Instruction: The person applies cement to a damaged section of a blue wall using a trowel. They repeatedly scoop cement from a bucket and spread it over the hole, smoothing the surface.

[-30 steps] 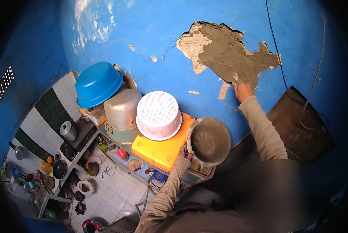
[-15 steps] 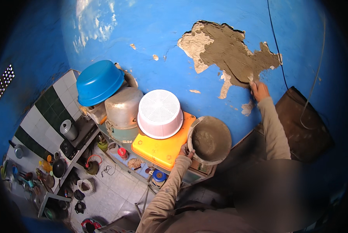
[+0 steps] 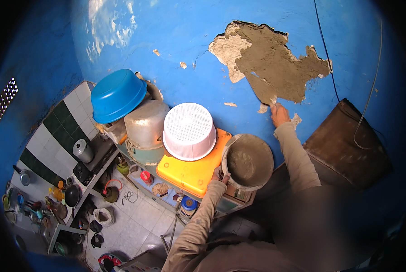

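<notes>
My right hand (image 3: pixel 281 114) is closed round the handle of a trowel (image 3: pixel 260 89). The mortar-coloured blade lies against the blue wall (image 3: pixel 166 31), over the lower left of a patch of wet grey-brown mortar (image 3: pixel 275 56). Pale bare plaster (image 3: pixel 232 47) shows along the patch's left side, and the paint edge around it is ragged. Lower down, my left hand (image 3: pixel 219 176) grips the near left rim of a round bucket (image 3: pixel 267 156). Wet mortar (image 3: pixel 241 162) sits inside that bucket, which stands at the right end of the cluttered cabinet top.
Beside the bucket are an orange-yellow lid (image 3: pixel 185 174), a white strainer basket (image 3: pixel 189 129), a metal pot (image 3: pixel 145 122) and a blue basin (image 3: pixel 117 97). A brown panel (image 3: pixel 348 140) leans at right, with cables (image 3: pixel 323 41) hanging near it. Kitchen shelves (image 3: pixel 92 181) stand lower left.
My right hand has moved the trowel left and slightly down along the wall, from the patch's lower right to its lower left. My left hand keeps its grip on the bucket rim.
</notes>
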A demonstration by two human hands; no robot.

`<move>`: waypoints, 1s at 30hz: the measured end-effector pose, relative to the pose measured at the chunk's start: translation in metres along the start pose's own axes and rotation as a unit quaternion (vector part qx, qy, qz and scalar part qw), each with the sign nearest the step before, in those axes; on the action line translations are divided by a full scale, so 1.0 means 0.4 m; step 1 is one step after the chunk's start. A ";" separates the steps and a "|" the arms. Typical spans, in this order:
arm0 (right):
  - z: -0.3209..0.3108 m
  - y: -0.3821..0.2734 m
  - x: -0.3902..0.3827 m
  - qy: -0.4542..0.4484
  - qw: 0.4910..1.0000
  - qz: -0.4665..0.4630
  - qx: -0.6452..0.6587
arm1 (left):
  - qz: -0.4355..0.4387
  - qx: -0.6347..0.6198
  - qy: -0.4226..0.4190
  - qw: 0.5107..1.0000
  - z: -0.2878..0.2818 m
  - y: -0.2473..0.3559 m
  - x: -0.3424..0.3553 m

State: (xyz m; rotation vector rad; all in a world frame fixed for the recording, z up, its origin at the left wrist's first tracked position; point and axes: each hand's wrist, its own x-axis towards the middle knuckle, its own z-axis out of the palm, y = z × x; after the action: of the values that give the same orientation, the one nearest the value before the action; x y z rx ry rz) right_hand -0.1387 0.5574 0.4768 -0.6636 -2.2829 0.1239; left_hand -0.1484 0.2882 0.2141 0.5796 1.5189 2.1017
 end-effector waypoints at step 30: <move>-0.146 -0.157 0.101 0.047 0.998 0.039 0.016 | 0.030 -0.035 -0.008 0.999 -0.008 -0.021 0.011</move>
State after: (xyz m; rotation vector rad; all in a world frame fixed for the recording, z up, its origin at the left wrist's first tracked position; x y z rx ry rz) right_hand -0.1490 0.5171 0.5620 -0.7263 -2.1615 0.1626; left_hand -0.1528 0.2907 0.2054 0.6210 1.4290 2.1817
